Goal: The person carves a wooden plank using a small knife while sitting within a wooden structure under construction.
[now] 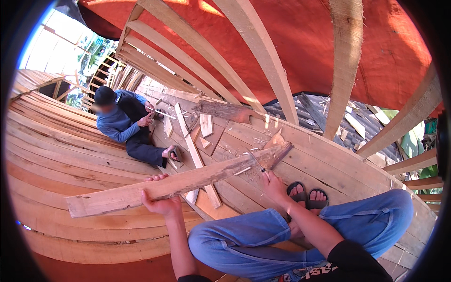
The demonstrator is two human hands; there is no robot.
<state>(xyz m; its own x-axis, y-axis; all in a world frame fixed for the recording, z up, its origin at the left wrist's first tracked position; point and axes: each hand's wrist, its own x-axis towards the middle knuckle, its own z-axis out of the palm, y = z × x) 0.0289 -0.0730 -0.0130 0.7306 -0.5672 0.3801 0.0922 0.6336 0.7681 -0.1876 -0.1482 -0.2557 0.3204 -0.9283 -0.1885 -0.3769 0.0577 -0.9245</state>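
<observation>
A long, rough-edged wooden plank point(188, 181) slants across in front of me, its far right end low over the deck. My left hand point(162, 202) is wrapped round the plank's left half, with the thumb on the near side and the fingertips showing over the far edge. In my right hand point(273, 184) is a knife point(257, 160) with a narrow blade and a dark handle. The blade lies across the plank near its right end; whether it bites into the wood cannot be told. Shavings point(253, 177) lie around that end.
A person point(120, 122) in a blue top and dark cap sits at the left, holding a thin strip of wood. Loose boards and offcuts point(206, 124) litter the planked deck point(329, 169). Curved wooden ribs point(345, 66) rise along the right side before a red tarp point(305, 42).
</observation>
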